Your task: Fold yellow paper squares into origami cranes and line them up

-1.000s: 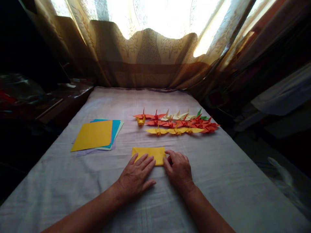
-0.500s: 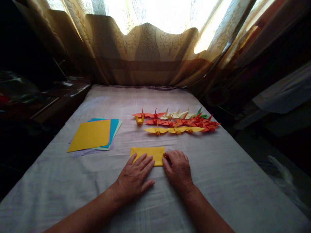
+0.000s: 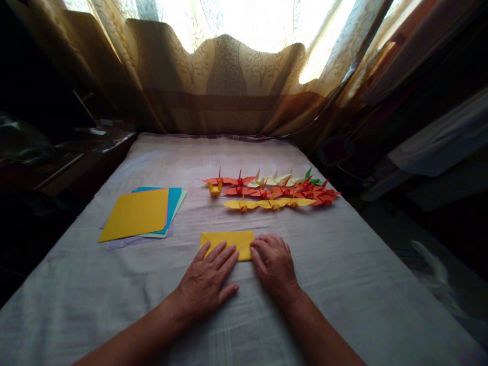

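- The folded yellow paper [image 3: 229, 241] lies flat on the grey cloth [image 3: 343, 284], directly in front of us and just near of the paper cranes.
- Taking that folded yellow paper as our landmark: just beyond it run the rows of paper cranes [image 3: 272, 190], yellow ones nearest, red and orange behind, cream and one green at the far right end.
- To its left and slightly farther off, well apart, lies the stack of flat sheets [image 3: 139, 213], a yellow sheet on top with blue, pale green and lilac edges showing beneath.
- Far beyond it hangs the patterned curtain [image 3: 229, 81], lit from behind.
- Nothing lies between the folded paper and our hands; only our own fingers cover its near edge.
- Against the picture of a second ago, our view has shifted a little, so everything sits slightly lower and to the left; both hands stay on the paper in much the same pose, and the cranes and sheets have not moved on the cloth.
- Our left hand [image 3: 206, 282] lies open and flat, fingers spread, its fingertips pressing the paper's near left part.
- Our right hand [image 3: 274, 264] is loosely curled, fingertips touching the paper's right edge; it grips nothing.
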{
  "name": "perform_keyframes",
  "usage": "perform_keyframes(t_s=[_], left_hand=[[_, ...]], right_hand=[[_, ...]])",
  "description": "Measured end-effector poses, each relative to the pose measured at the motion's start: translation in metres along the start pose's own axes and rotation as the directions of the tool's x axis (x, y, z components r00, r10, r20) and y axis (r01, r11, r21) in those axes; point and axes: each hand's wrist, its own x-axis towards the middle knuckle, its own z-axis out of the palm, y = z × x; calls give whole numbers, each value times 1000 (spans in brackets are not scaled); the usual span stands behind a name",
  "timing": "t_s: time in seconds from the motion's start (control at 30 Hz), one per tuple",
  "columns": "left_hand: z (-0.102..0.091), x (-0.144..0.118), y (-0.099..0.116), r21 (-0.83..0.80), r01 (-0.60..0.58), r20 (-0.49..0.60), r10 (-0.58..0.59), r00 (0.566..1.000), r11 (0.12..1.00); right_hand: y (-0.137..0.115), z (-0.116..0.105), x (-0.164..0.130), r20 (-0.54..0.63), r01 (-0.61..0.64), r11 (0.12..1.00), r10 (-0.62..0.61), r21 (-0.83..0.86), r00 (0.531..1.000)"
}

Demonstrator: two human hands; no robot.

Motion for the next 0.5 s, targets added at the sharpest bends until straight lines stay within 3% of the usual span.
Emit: perform_keyframes(t_s=[0.5], left_hand=[[1, 1, 1, 26, 0, 0, 0, 1000, 1000]], right_hand=[[-13, 5, 0, 60, -67, 995, 72, -74, 996]])
